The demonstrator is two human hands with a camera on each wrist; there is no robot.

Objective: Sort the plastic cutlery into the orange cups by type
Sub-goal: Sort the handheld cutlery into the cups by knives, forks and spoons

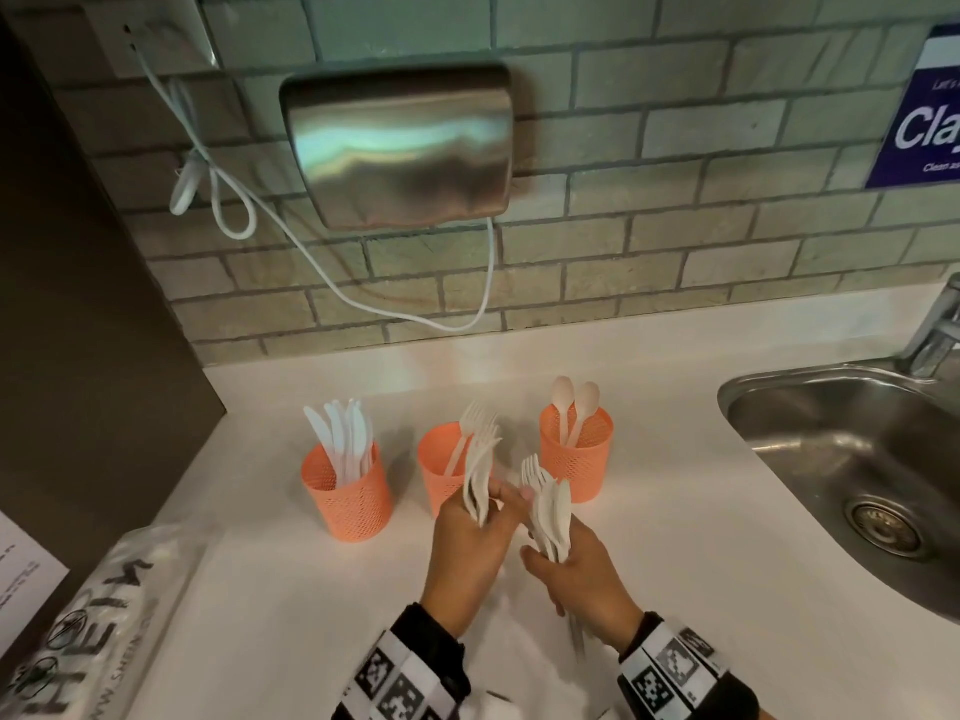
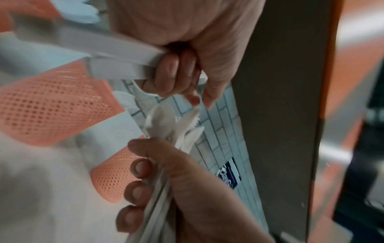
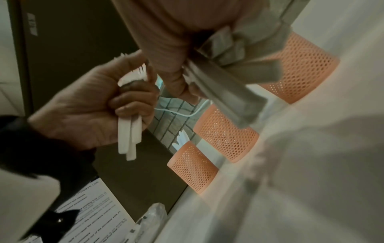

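Note:
Three orange mesh cups stand in a row on the white counter (image 1: 675, 537). The left cup (image 1: 347, 493) holds knives, the middle cup (image 1: 441, 480) holds forks, and the right cup (image 1: 575, 454) holds two spoons. My left hand (image 1: 493, 511) grips a few white forks (image 1: 479, 470) upright, just in front of the middle cup. Beside it my right hand (image 1: 545, 558) grips a mixed bundle of forks and spoons (image 1: 550, 506). In the right wrist view the left hand (image 3: 124, 102) has its fingers curled round the fork handles (image 3: 129, 136). The left wrist view shows the right hand (image 2: 141, 189) wrapped round the bundle (image 2: 164, 123).
A steel sink (image 1: 831, 444) with a faucet (image 1: 935, 330) lies to the right. A printed plastic bag (image 1: 104, 631) and a paper sheet (image 1: 21, 563) lie at the front left. A dark cabinet side (image 1: 78, 304) bounds the left. A steel dispenser (image 1: 400, 142) and its cable hang on the tiled wall.

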